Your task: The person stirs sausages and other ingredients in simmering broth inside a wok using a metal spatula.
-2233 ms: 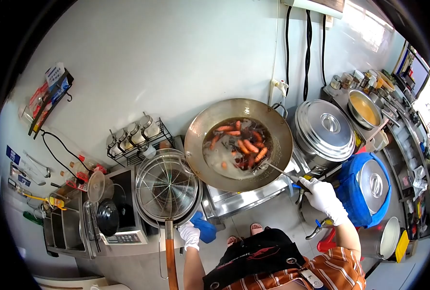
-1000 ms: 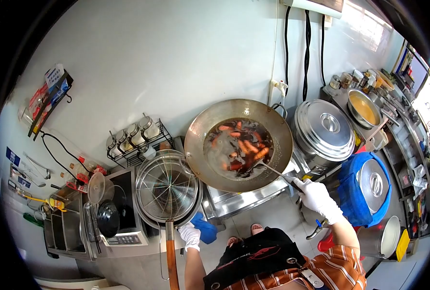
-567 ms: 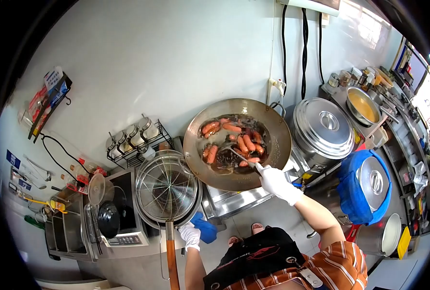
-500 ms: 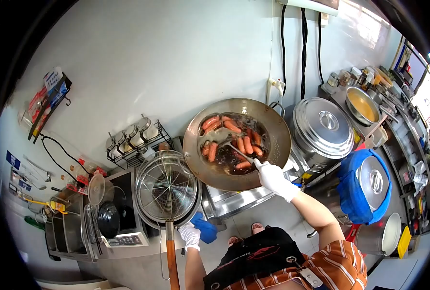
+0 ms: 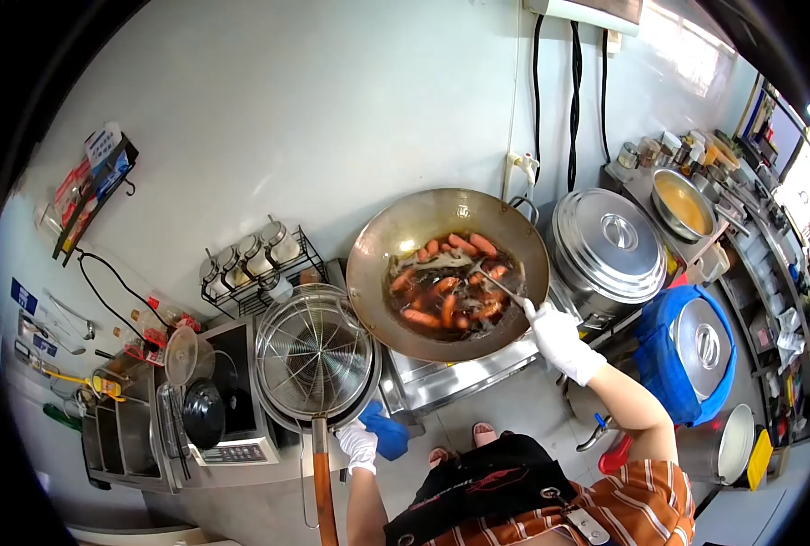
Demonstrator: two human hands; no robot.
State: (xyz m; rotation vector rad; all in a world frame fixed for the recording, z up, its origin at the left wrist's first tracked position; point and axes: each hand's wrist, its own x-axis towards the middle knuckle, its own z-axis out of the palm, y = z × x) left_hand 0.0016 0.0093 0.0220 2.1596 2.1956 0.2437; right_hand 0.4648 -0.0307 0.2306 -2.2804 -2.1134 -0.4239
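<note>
My right hand [image 5: 564, 341], in a white glove, is closed around the handle of a long metal utensil [image 5: 507, 288]. The utensil's head is down among the sausages, so its kind cannot be made out. Several reddish sausages [image 5: 447, 308] lie in dark, foamy liquid inside a large wok [image 5: 375, 273]. My left hand [image 5: 357, 446], also gloved, is low beside a blue cloth [image 5: 387, 432], at the edge of stacked strainers. Its fingers are partly hidden, and whether they grip the cloth is unclear. A wire strainer [image 5: 318, 346] with a wooden handle [image 5: 326, 491] rests on the stack.
Right of the wok stands a lidded steel pot [image 5: 609, 241]; nearer is another lidded pot wrapped in blue cloth [image 5: 664, 350]. A bowl of yellow liquid [image 5: 682, 202] sits on the right counter. Left are a jar rack [image 5: 264, 273] and an induction cooker [image 5: 236, 391].
My right hand has moved right and slightly down with the utensil. The sausages have shifted and spread in the liquid. My left hand has stayed in place.
</note>
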